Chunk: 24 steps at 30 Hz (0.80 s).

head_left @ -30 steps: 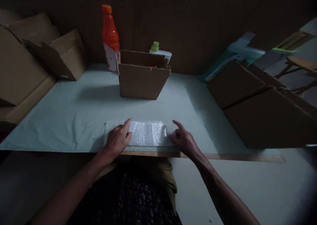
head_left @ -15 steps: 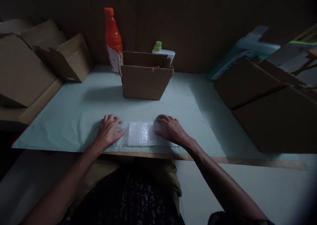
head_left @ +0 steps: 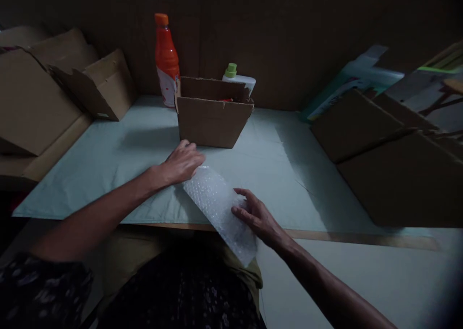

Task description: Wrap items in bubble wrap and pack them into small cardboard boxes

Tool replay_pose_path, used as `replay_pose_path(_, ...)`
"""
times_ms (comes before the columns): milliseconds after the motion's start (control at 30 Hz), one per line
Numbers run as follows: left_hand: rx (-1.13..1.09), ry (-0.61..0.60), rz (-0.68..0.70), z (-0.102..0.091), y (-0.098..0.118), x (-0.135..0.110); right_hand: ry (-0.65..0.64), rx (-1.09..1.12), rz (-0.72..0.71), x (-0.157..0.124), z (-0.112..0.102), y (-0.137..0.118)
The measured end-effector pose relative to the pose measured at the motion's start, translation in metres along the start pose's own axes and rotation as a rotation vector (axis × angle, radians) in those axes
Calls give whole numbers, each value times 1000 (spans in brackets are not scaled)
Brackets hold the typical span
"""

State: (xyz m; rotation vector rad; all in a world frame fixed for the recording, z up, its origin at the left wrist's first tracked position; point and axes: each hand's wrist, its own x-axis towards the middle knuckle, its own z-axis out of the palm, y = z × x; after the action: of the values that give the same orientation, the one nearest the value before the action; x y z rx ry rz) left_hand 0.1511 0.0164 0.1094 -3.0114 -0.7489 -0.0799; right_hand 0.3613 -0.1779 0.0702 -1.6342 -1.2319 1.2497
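Observation:
A sheet of bubble wrap (head_left: pixel 220 198) slants across the table's front, its lower right end hanging past the edge toward my lap. My left hand (head_left: pixel 184 160) is closed on its upper left end, just in front of a cardboard box. At the sheet's right side is my right hand (head_left: pixel 258 218), with thumb and forefinger spread apart against the plastic; its other fingers are partly hidden.
The open cardboard box (head_left: pixel 213 121) holds something red. Behind it stand an orange-red bottle (head_left: pixel 167 54) and a white bottle with a green cap (head_left: pixel 238 78). More cardboard boxes flank the cloth-covered table (head_left: pixel 282 155), with a teal bottle (head_left: pixel 336 88) at right.
The bubble wrap went from lying flat along the front edge to a raised slant. My left hand moved forward and right, gripping its end; my right hand shifted slightly nearer my body.

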Motion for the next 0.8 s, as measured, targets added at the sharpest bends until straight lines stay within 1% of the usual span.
replay_pose_path(33,31,-12,49,-5,0,17,-3,146,49,-6,7,5)
replay_pose_path(100,62,-2,85,-7,2,44,5,365,137,-14,21,14)
replay_pose_path(133,51,16,79,-6,3,51,17,435,168,-16,27,16)
replay_pose_path(167,24,40,67,-2,5,53,29,484,189,-18,31,18)
replay_pose_path(200,-17,68,55,4,8,49,39,519,203,-19,34,18)
replay_pose_path(233,-60,100,49,11,11,38,40,544,212,-19,35,17)
replay_pose_path(267,-103,138,45,18,14,22,32,563,220,-19,35,16)
replay_pose_path(300,-139,179,57,25,19,0,20,577,225,-19,35,14)
replay_pose_path(367,-207,283,70,37,33,-50,-5,594,233,-18,32,12)
replay_pose_path(400,-248,323,69,42,43,-75,-10,596,239,-17,30,11)
replay_pose_path(433,-291,338,58,46,55,-97,-11,594,246,-16,29,11)
replay_pose_path(467,-334,347,42,50,68,-115,-8,590,252,-15,29,11)
replay_pose_path(500,-362,369,36,54,82,-128,-1,587,256,-14,30,11)
replay_pose_path(533,-379,395,33,59,96,-135,6,591,258,-13,31,12)
replay_pose_path(567,-390,430,27,63,109,-137,14,603,257,-13,34,13)
replay_pose_path(633,-407,525,12,73,127,-129,30,642,252,-13,38,14)
replay_pose_path(733,-475,648,-56,83,138,-111,41,668,264,-20,43,14)
replay_pose_path(800,-571,664,-115,83,140,-104,53,648,279,-28,42,14)
